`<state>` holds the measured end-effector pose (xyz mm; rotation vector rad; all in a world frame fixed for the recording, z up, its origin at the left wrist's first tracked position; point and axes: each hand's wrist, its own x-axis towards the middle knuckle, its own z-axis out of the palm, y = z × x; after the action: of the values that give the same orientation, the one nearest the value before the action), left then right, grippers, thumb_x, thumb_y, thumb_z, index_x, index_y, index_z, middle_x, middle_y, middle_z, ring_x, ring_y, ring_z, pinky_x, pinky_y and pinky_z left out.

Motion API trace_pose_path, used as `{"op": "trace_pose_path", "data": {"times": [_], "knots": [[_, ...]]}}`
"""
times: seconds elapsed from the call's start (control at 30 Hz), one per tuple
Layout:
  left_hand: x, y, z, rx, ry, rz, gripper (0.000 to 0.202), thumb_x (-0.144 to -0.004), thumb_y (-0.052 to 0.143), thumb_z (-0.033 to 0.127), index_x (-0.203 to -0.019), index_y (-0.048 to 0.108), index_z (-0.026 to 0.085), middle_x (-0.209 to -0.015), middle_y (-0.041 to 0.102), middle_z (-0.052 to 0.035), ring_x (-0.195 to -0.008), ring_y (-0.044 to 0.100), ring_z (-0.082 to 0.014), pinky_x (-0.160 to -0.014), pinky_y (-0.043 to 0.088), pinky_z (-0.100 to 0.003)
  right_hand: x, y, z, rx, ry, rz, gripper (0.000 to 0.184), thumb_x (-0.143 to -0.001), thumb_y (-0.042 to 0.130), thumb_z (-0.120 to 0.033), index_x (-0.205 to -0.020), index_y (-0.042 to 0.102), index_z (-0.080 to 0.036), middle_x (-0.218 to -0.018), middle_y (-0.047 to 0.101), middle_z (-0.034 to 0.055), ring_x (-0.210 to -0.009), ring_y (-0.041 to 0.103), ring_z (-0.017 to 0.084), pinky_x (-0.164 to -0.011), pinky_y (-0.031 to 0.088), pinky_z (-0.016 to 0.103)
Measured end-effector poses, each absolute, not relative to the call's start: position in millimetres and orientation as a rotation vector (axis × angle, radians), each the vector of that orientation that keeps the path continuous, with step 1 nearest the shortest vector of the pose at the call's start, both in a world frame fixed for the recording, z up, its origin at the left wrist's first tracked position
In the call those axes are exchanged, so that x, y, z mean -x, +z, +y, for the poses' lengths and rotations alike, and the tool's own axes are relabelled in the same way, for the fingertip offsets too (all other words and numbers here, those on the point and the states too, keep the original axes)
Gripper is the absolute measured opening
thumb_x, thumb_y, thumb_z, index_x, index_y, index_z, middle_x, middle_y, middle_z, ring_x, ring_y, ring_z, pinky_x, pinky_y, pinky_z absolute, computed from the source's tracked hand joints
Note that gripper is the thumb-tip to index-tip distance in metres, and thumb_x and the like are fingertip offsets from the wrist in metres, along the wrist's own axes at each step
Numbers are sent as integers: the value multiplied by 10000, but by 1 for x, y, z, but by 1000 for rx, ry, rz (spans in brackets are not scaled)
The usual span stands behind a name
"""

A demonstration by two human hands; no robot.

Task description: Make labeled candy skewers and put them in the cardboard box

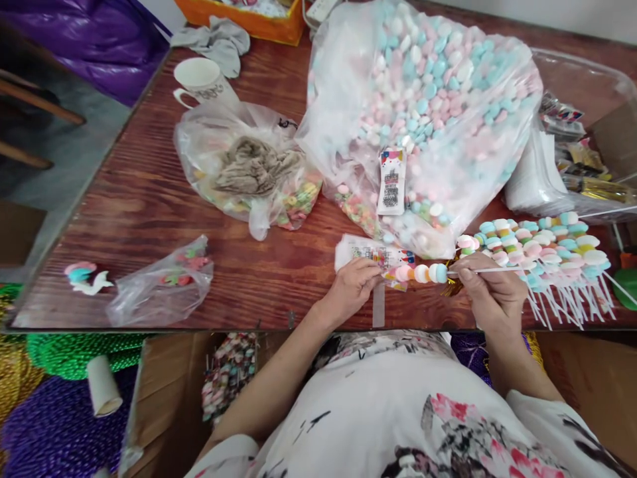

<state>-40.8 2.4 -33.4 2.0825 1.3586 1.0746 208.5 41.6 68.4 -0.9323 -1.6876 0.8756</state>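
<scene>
My right hand [490,290] is closed in a pinch on a thin white stick [490,269] that carries pastel candy pieces, a skewer of pink, white and blue sweets [423,273]. My left hand [354,285] is closed on the skewer's far end, where a small printed wrapper [371,253] lies flat on the wooden table [149,199]. Both hands work near the table's front edge, just in front of a big clear bag of pastel sweets [423,99].
A pile of finished candy skewers [542,245] lies to the right. A smaller bag of ring candies [249,172], a white mug [199,79], a little plastic bag [164,282], an orange box [249,16] and a clear bin of packets [582,153] also stand about.
</scene>
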Motion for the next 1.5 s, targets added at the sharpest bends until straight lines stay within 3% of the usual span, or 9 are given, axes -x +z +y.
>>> {"op": "trace_pose_path", "data": {"times": [0.3,0.47,0.6,0.77,1.0,1.17,1.5], "knots": [[37,-27,-1,-2232,1035,1325,192,-941,483,150,-943,675,144,-946,680,-99,-867,589,-179,-787,497,-327,-201,76,36,942,848,-1748,161,-860,623,-128,-908,727,-241,-829,720,20,-789,664,193,-773,523,377],[38,-29,-2,-2176,1136,1226,201,-951,458,148,-988,655,163,-960,692,-89,-878,601,-171,-791,497,-328,-201,71,33,893,1064,-1738,175,-870,608,-122,-888,726,-250,-790,703,6,-765,655,181,-737,521,356],[36,-21,-1,-2156,1164,1192,203,-951,484,185,-1089,633,162,-1017,693,-108,-921,613,-187,-813,503,-351,-202,65,33,920,1063,-1575,175,-874,609,-132,-883,738,-250,-839,715,11,-806,662,183,-781,522,361],[30,-9,2,-2154,1141,1054,342,-929,562,330,-1214,571,140,-1098,681,-149,-1035,607,-241,-909,488,-419,-196,55,33,885,1117,-1456,148,-876,621,-181,-899,742,-263,-830,725,9,-779,663,173,-758,528,346],[15,0,0,-1909,1022,1052,352,-907,589,434,-1092,626,138,-884,670,-69,-793,601,-166,-745,475,-278,-186,50,31,846,1182,-1588,98,-874,630,-226,-861,725,-247,-787,700,7,-716,646,163,-724,523,333],[10,6,-3,-1791,895,1075,363,-852,648,482,-993,637,148,-817,637,-17,-747,567,-144,-706,450,-242,-186,37,43,962,1335,-1467,122,-867,651,-294,-790,717,-226,-729,686,-7,-661,618,137,-652,499,278],[5,12,-14,-1691,794,1337,344,-764,764,310,-1048,642,160,-853,670,8,-769,585,-151,-748,457,-269,-178,40,52,1064,1179,-1454,217,-819,700,-327,-657,656,-190,-576,595,-35,-546,499,101,-537,401,237]]}}
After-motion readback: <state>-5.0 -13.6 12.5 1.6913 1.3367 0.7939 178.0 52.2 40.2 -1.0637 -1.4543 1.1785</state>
